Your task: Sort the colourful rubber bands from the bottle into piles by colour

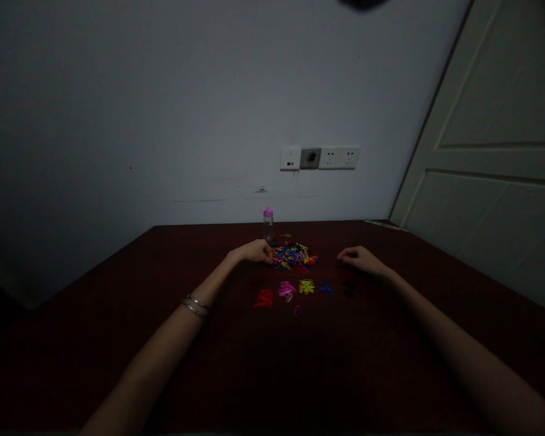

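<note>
A mixed pile of small coloured loops (293,255), thin like rubber bands or little pins, lies on the dark red table. At its left edge is my left hand (258,251), fingers curled down against the loops; what they pinch is hidden. My right hand (360,258) rests to the right of the pile, its fingers drawn together, and I cannot make out anything in them. Nearer me, loops lie sorted by colour: a red group (264,298), a pink group (286,290), a yellow group (306,286), a blue group (326,287) and a dim black group (349,289).
Behind the pile stands a small clear bottle (268,229) with a pink cap. One pink loop (297,310) lies apart in front of the groups. The table (200,375) meets a pale wall with sockets (338,158); a panelled door (495,139) is at right.
</note>
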`<state>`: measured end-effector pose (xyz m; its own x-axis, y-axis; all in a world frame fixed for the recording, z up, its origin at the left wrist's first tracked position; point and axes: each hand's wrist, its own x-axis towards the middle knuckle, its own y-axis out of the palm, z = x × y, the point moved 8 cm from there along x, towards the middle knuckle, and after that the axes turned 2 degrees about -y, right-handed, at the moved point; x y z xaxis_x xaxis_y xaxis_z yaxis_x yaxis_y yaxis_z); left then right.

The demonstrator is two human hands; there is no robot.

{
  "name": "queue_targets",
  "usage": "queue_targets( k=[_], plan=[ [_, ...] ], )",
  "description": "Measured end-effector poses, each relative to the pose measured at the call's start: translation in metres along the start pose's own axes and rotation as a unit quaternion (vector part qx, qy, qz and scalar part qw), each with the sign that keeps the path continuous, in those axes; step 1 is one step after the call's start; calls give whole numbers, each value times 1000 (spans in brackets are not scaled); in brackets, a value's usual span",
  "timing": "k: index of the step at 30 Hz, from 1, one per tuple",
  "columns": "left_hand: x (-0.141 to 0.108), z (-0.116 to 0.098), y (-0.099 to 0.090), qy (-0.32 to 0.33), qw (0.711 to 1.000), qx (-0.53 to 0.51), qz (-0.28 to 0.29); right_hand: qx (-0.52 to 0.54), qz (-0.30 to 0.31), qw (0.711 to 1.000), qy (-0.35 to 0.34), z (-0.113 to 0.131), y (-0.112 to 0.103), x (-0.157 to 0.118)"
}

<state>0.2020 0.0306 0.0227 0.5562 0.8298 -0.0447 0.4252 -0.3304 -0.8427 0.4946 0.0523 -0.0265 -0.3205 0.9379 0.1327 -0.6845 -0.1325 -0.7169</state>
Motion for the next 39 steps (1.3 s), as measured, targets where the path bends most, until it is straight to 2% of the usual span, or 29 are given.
queue_targets(
  k=[6, 11, 15, 19, 24, 29, 32, 36, 39],
  plan=[
    [0, -11, -3, 18, 999, -38, 6, -32, -7, 999, -27, 14, 1, -2],
    [-6, -34, 18, 32, 990, -88, 104, -74, -6, 996, -57, 42, 7, -5],
    [-13, -56, 38, 43, 980, -72, 180, -65, -11, 993, -95, 69, 18, -7],
    [-15, -64, 48, 37, 978, -55, 200, -66, -9, 989, -130, 96, 33, -12],
    [-17, -64, 54, 25, 971, -73, 225, -127, 20, 973, -192, 121, 51, -21],
    [-14, -57, 53, 16, 972, -78, 220, -204, 42, 958, -198, 119, 64, -24],
    [-10, -50, 49, 17, 975, -92, 201, -232, 31, 954, -187, 115, 67, -24],
    [-5, -39, 37, 27, 982, -135, 132, -240, 11, 953, -186, 114, 64, -24],
    [-1, -22, 23, 19, 986, -156, 54, -235, -2, 956, -175, 111, 61, -22]
  ],
)
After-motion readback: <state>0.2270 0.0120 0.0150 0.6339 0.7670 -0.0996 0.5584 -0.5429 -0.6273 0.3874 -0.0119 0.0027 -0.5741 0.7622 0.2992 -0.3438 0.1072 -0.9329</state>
